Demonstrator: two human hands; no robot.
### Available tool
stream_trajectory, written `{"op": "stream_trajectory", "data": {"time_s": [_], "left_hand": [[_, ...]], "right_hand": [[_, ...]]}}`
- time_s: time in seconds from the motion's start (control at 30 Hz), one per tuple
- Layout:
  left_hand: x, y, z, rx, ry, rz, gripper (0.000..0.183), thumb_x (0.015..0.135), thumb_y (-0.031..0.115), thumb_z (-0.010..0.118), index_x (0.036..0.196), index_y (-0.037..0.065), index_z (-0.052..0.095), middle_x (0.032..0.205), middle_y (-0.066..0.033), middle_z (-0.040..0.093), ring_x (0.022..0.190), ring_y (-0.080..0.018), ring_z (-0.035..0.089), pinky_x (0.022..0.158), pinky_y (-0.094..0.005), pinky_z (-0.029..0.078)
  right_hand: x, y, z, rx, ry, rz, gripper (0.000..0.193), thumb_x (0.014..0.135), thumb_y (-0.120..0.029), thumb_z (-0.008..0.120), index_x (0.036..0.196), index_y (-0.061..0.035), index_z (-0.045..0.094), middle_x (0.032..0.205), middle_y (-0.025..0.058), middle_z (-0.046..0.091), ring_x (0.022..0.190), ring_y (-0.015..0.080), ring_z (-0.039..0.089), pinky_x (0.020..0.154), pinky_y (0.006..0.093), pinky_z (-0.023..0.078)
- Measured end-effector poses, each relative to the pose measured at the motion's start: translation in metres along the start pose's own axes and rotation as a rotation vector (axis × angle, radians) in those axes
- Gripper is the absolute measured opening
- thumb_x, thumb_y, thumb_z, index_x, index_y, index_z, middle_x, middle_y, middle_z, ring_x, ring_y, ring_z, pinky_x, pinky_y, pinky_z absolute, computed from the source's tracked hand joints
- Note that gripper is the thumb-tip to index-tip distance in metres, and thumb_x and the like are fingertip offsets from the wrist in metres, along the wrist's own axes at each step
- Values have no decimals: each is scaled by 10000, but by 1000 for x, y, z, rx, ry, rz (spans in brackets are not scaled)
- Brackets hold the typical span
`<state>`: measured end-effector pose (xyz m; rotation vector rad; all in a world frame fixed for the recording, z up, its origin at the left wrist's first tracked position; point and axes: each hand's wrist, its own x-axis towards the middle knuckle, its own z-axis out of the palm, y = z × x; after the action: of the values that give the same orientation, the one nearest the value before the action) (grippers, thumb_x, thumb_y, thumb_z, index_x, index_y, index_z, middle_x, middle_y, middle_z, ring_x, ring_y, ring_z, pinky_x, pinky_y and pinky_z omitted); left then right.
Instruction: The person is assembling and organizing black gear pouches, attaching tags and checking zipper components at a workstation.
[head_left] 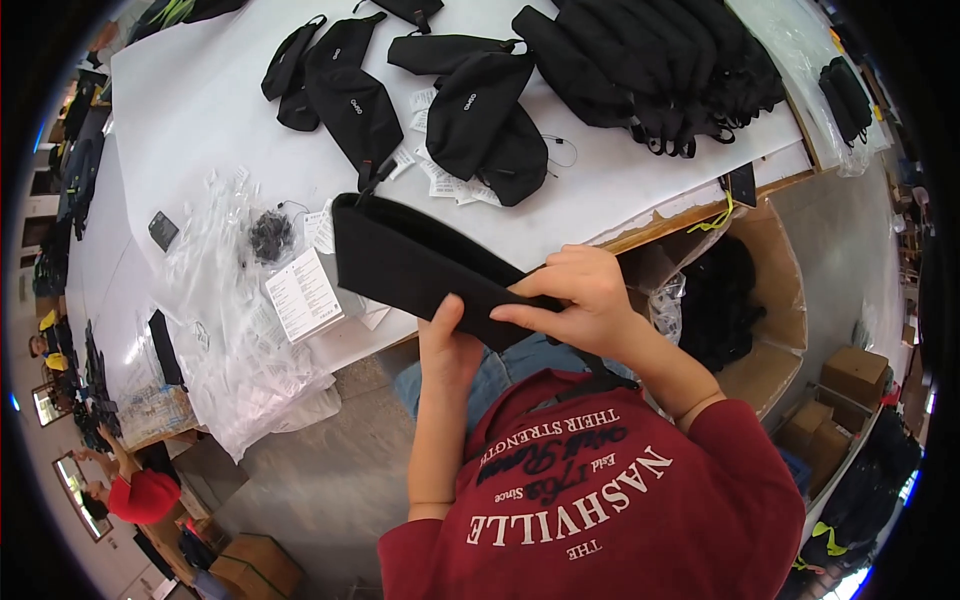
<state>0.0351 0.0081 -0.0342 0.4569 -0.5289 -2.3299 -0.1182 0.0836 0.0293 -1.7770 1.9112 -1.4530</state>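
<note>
Both of my hands hold a black fabric pouch tilted over the near edge of the table, its long mouth parted. My left hand grips the lower side, thumb on the outer face and the other fingers mostly hidden behind it. At the right end, my right hand pinches the rim between thumb and fingers. Beyond it on the table lie black pouches with small pale logos and more of the same kind, white tags tucked beside them. A stack of printed white cards sits left of the held pouch.
Clear plastic bags heap at the table's left, near a bundle of thin black cords. A large pile of black pouches fills the far right. An open cardboard box stands below the right edge. Another person is at the lower left.
</note>
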Motion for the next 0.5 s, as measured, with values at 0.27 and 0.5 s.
{"op": "stream_trajectory", "data": {"time_s": [0.27,0.5], "left_hand": [[6,8,23,163,424,149,394,833,197,661,1172,37,537,1084,-65,607,1008,-202,584,926,-354,461],[5,18,25,341,141,-155,500,718,32,709,1179,-16,523,1056,-95,613,941,-199,610,842,-314,499]], "right_hand": [[-22,6,17,468,151,591,364,900,-178,607,623,-44,413,490,18,368,450,123,269,430,274,248],[-6,36,3,339,-157,241,196,914,-178,549,986,-9,619,969,100,591,932,228,512,861,297,390]]}}
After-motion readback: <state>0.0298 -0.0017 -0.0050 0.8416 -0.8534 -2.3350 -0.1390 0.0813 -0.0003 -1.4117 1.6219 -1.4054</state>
